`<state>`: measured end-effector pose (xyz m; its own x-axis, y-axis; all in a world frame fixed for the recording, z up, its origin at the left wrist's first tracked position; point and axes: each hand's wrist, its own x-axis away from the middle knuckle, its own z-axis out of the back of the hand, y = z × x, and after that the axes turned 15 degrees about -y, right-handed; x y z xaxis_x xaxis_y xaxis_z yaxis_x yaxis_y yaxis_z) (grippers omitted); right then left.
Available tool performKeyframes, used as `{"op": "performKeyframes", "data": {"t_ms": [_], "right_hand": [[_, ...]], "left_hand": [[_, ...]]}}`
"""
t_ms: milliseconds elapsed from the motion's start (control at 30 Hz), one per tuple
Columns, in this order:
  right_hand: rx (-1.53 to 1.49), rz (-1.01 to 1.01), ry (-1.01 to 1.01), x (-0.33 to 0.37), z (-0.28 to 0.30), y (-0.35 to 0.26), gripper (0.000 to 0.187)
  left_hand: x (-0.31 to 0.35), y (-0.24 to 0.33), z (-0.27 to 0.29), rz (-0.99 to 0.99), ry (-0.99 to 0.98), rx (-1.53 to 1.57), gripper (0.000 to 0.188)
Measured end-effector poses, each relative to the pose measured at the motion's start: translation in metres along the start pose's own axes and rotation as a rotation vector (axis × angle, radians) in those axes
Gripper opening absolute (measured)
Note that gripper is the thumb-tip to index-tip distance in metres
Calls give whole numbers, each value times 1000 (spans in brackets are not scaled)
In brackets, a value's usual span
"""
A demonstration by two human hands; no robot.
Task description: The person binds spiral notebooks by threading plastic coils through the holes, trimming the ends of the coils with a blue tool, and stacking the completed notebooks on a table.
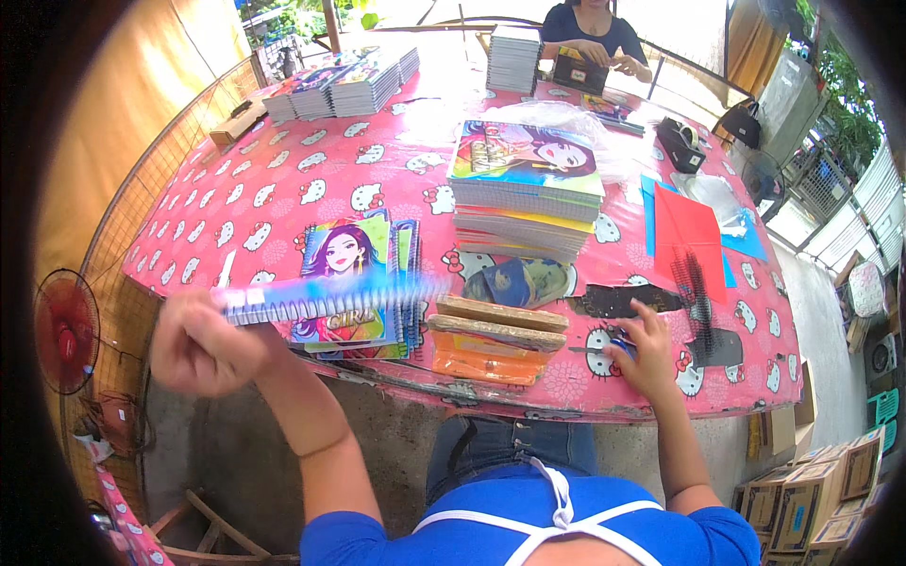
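Note:
My left hand (209,344) grips one end of a spiral notebook (330,297), held nearly edge-on over the table and blurred by motion. Below it lie several spiral notebooks (344,255) with a long-haired figure on the cover. My right hand (649,357) rests at the table's near edge, fingers curled around a small blue-handled tool (620,347) whose kind is mostly hidden. Just right of that hand, black spiral binding coils (696,292) lie partly over a red sheet (689,236). Between my hands stands a wooden block (500,321) with an orange front.
A tall notebook stack (524,189) rises at mid-table, with a cloth (519,283) in front. Further stacks (344,85) fill the far left; another (513,58) stands at the back. A tape dispenser (679,143) sits far right. Across the table, a person (595,38) handles a dark box.

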<state>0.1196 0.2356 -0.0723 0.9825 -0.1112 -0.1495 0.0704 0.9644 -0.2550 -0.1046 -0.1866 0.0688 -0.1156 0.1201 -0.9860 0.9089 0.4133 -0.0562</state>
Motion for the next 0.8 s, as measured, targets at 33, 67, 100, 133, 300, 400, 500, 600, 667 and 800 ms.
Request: {"op": "performKeyframes", "data": {"t_ms": [33, 67, 100, 133, 300, 400, 500, 600, 667, 800], "right_hand": [[-42, 57, 67, -14, 11, -7, 37], [-88, 112, 132, -34, 22, -15, 37], [-127, 161, 196, -54, 33, -24, 36], [-43, 229, 289, -76, 43, -32, 37], [171, 373, 414, -172, 67, -81, 38], [195, 363, 305, -207, 62, -68, 36], [169, 422, 307, -213, 46, -57, 34], [216, 469, 367, -188, 42, -72, 36], [194, 523, 380, -148, 34, -90, 40], [-2, 654, 307, -79, 40, -98, 48]], "left_hand": [[-6, -14, 1, -27, -38, 4, 19], [-11, -21, -11, -9, -254, -48, 20], [-16, -28, -27, 12, -467, -93, 22], [-18, -33, -42, 198, -737, -60, 23], [80, -66, -59, 133, -1400, -583, 70], [104, -36, -43, 542, -1966, -452, 78], [112, -32, -34, 649, -1773, -259, 81], [111, -14, -60, 996, -1172, 283, 68], [86, 24, -86, 1544, -835, 1099, 53], [90, 51, -97, 1547, -540, 1370, 26]]}}
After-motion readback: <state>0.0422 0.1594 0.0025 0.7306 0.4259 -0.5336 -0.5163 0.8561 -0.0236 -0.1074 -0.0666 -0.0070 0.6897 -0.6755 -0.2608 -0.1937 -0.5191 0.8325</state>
